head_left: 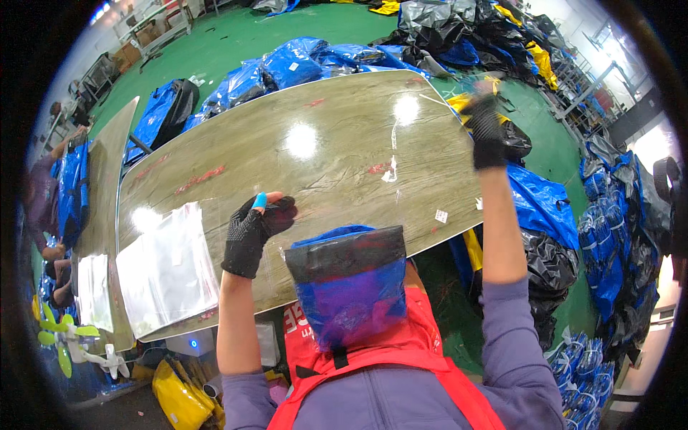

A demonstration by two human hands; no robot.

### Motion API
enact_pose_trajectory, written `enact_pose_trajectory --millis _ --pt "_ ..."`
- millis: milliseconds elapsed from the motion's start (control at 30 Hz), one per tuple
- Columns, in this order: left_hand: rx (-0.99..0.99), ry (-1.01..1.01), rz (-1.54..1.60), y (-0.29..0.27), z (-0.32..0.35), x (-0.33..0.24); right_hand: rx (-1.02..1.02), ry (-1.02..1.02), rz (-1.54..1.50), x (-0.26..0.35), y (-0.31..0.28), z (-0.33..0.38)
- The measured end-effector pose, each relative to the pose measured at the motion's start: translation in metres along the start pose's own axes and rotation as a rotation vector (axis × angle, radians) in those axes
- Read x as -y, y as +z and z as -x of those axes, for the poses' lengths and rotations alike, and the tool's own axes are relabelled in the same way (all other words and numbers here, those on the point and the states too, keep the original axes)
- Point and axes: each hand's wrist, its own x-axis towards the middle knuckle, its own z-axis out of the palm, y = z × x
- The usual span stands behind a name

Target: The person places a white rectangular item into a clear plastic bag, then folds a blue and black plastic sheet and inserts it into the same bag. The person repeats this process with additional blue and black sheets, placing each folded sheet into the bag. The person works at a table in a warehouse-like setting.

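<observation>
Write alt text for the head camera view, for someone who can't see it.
A person in black gloves stretches a clear plastic bag between the left hand and raised right hand over a wooden table. A folded blue and black item rests against their chest, with a stack of clear bags at left.

The long wood-grain table (322,143) stretches out before the person. A stack of clear plastic bags (168,269) lies on its near left end. A folded blue-and-black bag (347,283) sits at the near edge, between the gloved left hand (254,233) and the raised right hand (487,132). Blue plastic sacks (287,68) are heaped on the floor behind the table, with more to its right.
</observation>
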Motion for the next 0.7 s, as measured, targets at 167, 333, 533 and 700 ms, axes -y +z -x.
enact_pose_trajectory --millis 167,333,533,700 --pt "-0.006 -0.105 -0.531 -0.005 0.010 -0.026 0.677 0.379 0.220 -0.087 0.007 0.075" --pt "0.085 -0.057 -0.028 -0.003 0.046 -0.011 0.948 0.440 -0.356 -0.070 -0.029 0.094" --pt "0.378 0.322 -1.340 -0.012 0.096 0.022 0.951 -0.640 0.787 -0.085 -0.081 0.145" --pt "0.180 0.563 -1.287 0.015 0.082 -0.004 0.508 -0.693 0.646 -0.037 -0.060 0.141"
